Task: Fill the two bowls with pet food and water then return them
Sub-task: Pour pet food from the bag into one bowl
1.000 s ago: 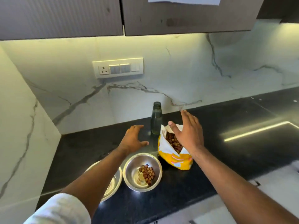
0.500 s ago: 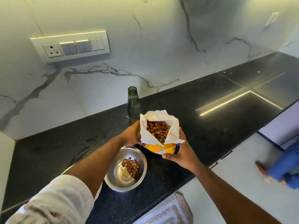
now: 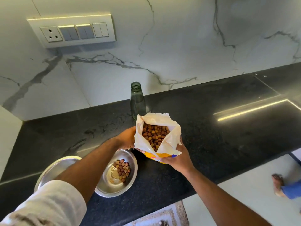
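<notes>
An open yellow pet food bag, full of brown kibble, is held upright above the black counter. My left hand grips its left side and my right hand holds its lower right. Just below the bag, a steel bowl holds a small heap of kibble. A second steel bowl sits to its left, mostly hidden under my left forearm. A greenish glass bottle without a cap stands behind the bag by the wall.
The marble backsplash carries a switch and socket panel. The counter's front edge runs diagonally at lower right, with a rug on the floor below. Another person's foot and blue trouser leg show at far right.
Both hands took hold of the food bag and lifted it off the counter, toward me and above the bowl with kibble. The camera tilted down and closer.
</notes>
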A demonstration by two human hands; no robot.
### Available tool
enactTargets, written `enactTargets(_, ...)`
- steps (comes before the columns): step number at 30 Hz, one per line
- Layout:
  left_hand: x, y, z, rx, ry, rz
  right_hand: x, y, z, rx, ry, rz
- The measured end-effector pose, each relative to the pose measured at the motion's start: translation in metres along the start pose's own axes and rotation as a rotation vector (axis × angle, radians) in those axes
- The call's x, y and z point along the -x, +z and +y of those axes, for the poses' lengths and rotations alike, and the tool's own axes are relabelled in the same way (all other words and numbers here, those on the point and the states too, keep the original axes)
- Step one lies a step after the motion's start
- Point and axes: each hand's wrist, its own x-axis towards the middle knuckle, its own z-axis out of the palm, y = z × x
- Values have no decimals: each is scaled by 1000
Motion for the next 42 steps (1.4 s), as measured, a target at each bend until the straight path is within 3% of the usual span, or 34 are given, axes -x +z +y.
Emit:
enactTargets(6,27,16,16,92,-76,129,-4,-24,0,-50,-9,-124)
enactTargets(14,80,35,41,214,-3,215,13,-56,-27,37,-56,-207)
enactTargets(21,123,50,65,318,73,275,23,-94,-79,268,-145,-262)
enactTargets(27,151,89,60,351,177,376,25,-109,-131,562,-193,-404)
enactTargets(30,160,109,58,528,237,329,25,-107,-151,696,-188,-484)
enactTargets(36,149,143,47,1130,316,229,13,-91,-177,875,-194,-623)
enactTargets(42,137,167,29,1349,254,225,0,-65,-184,1024,-182,-721)
